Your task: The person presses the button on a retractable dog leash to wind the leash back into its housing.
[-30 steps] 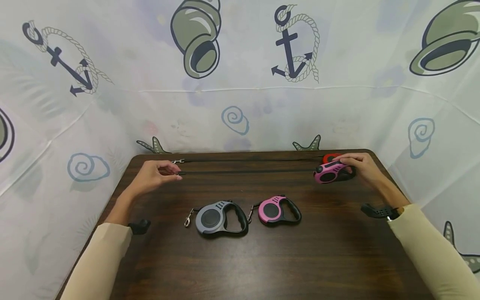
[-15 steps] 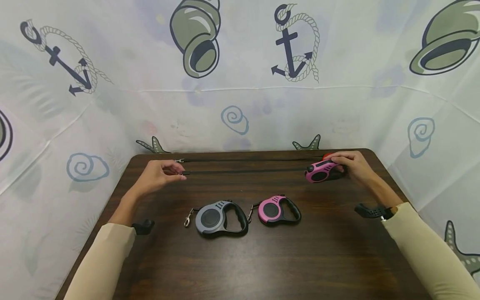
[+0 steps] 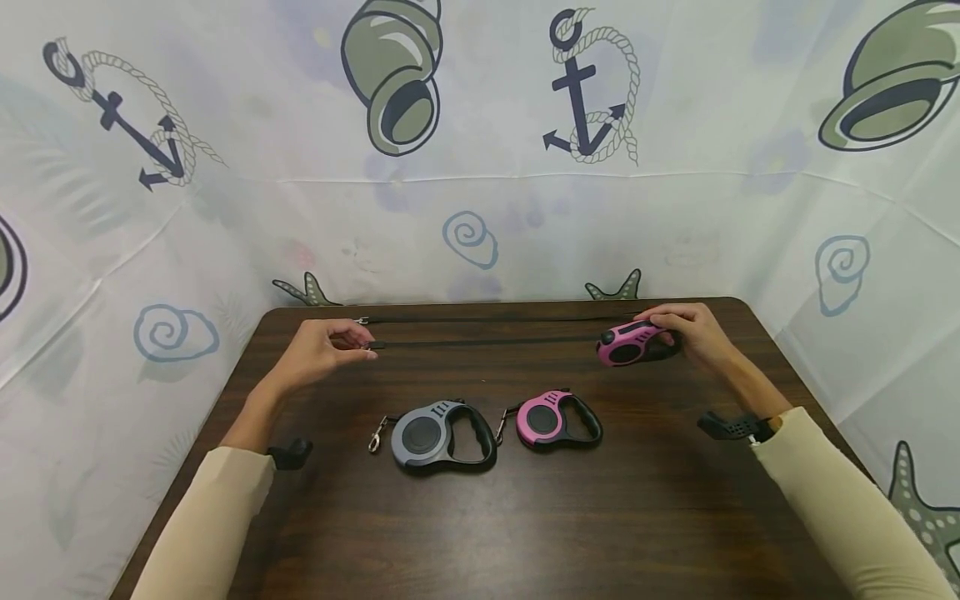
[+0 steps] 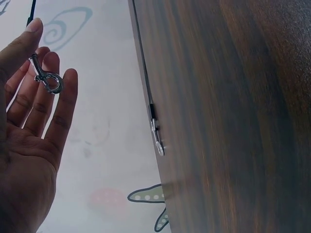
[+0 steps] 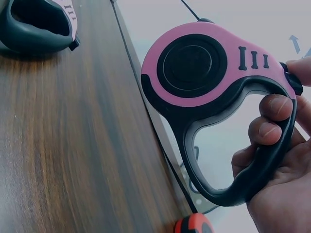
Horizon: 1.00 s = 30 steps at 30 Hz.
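Note:
My right hand grips the black handle of a pink retractable dog leash, thumb at its button, fingers through the loop. Its black cord stretches left across the back of the table to my left hand. There the thumb and fingers pinch the cord's end, and the silver snap hook hangs down over the fingers. Behind runs a second cord along the table's far edge, ending in another snap hook. It leads to a red leash, which my right hand hides in the head view.
On the dark wooden table, a grey leash and another pink leash lie side by side, nearer than the stretched cord. A patterned white cloth rises behind the table's far edge and along its sides.
My right hand has moved left with the pink leash, so the cord's span has shortened and the hand now covers the red leash. My left hand has shifted slightly right.

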### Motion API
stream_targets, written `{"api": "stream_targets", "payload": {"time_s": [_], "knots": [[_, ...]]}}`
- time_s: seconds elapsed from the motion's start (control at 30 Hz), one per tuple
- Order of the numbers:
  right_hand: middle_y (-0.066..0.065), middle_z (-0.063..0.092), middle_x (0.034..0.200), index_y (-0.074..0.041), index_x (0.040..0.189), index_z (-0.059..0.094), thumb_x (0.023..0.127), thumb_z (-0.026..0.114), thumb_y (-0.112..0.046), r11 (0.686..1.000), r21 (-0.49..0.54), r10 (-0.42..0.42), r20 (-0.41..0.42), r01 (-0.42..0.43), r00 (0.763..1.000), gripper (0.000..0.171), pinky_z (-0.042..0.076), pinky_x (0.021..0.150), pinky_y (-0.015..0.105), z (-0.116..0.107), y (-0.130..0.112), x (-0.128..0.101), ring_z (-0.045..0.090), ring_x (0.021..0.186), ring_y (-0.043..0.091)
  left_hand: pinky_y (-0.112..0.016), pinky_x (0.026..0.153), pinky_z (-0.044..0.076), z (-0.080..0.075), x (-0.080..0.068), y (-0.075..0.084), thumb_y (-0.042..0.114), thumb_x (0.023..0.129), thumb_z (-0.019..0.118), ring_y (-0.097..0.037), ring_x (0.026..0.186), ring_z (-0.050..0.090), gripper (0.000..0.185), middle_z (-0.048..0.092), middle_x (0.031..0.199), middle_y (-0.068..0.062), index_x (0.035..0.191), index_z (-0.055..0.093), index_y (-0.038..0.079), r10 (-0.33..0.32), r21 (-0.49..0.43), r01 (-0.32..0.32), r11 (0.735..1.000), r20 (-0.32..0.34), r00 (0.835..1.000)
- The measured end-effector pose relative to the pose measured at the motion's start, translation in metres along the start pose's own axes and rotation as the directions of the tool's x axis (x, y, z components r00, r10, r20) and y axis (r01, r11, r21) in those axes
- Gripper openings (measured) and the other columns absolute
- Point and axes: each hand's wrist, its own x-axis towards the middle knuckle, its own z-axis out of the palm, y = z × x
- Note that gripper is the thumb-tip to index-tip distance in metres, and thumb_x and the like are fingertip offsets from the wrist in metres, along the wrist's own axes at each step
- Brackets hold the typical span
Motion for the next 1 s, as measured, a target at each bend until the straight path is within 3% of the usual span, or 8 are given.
{"api": "stream_targets", "payload": {"time_s": [0.43,1.0], "knots": [[-0.001,0.077,0.107,0.005,0.112,0.078,0.108,0.053,-0.002,1.000,0.017,0.010,0.015,-0.010,1.000,0.026,0.043,0.063,0.023,0.014,0.001,0.002,0.050,0.077,0.016,-0.022,0.070,0.059,0.007,0.001,0.004,0.019,0.086,0.091,-0.017,0.079,0.071,0.021,0.076,0.087,-0.005,0.100,0.079,0.009,0.006,-0.031,-0.006,1.000,-0.024,1.000],[0.002,0.076,0.104,0.017,0.118,0.069,0.106,0.052,0.004,0.998,0.013,-0.055,0.066,0.054,0.996,0.024,0.044,0.064,0.027,0.036,0.004,0.011,0.046,0.073,0.028,-0.022,0.071,0.059,0.016,0.002,0.016,0.018,0.086,0.091,-0.019,0.079,0.072,0.020,0.076,0.087,-0.003,0.101,0.079,0.011,0.011,-0.037,-0.012,0.999,-0.045,0.999]]}}
